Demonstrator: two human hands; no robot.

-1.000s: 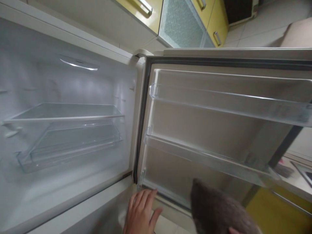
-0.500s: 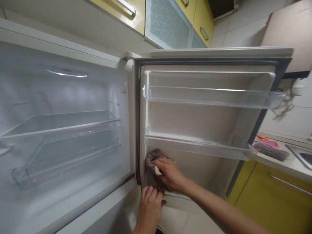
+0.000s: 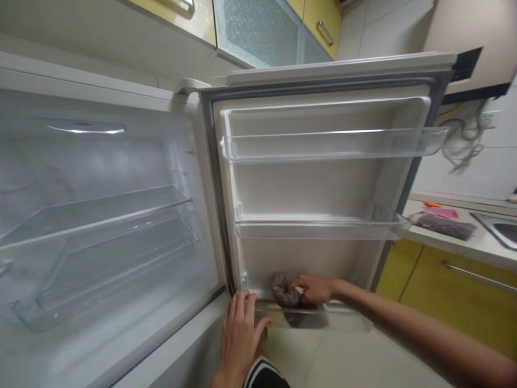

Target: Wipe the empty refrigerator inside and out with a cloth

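My right hand [image 3: 317, 289] is closed on a bunched grey-brown cloth [image 3: 283, 291], down in the lowest clear bin [image 3: 347, 320] of the open fridge door. The cloth touches the bottom of the door's white inner panel, and part of it shows blurred through the bin's front. At the left end of that bin is my left hand [image 3: 240, 328]. Its fingers lie over the bin's edge and its thumb stands apart against the front; the fingertips are partly hidden.
Two more clear bins, the upper [image 3: 335, 145] and the middle [image 3: 319, 230], span the fridge door. On the left are the fridge's glass shelf [image 3: 97, 207] and a clear drawer [image 3: 117, 258]. A folded grey cloth [image 3: 442, 225] and a pink cloth [image 3: 442, 212] lie on the counter near the sink [image 3: 503, 229].
My right hand has moved the cloth right and down, from the panel's lower left corner into the bottom bin. My left hand's fingers have straightened at the bin's left end. The view has shifted.
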